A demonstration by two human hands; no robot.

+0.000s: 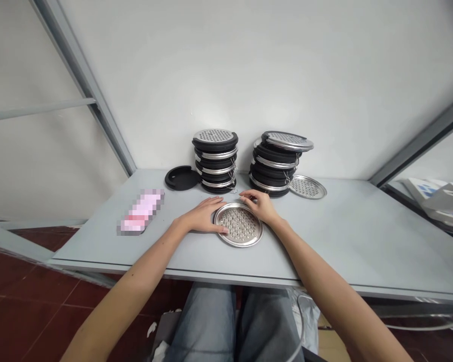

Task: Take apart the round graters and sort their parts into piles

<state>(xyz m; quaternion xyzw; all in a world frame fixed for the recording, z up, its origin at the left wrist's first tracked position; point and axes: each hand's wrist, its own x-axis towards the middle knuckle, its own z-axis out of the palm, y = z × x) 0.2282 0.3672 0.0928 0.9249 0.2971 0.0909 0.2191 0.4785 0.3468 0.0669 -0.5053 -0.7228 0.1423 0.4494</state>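
Head view: open left hand (205, 216) partly hides the grater (244, 226); whether the right hand (260, 205) grips it, I cannot tell

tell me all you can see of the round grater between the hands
The round grater looks like shiny bare metal: a shallow disc with a ridged rim and many small raised teeth across its face. It lies flat on the table, near the front edge. The left hand has its thumb over the face; the right hand is at the far rim.
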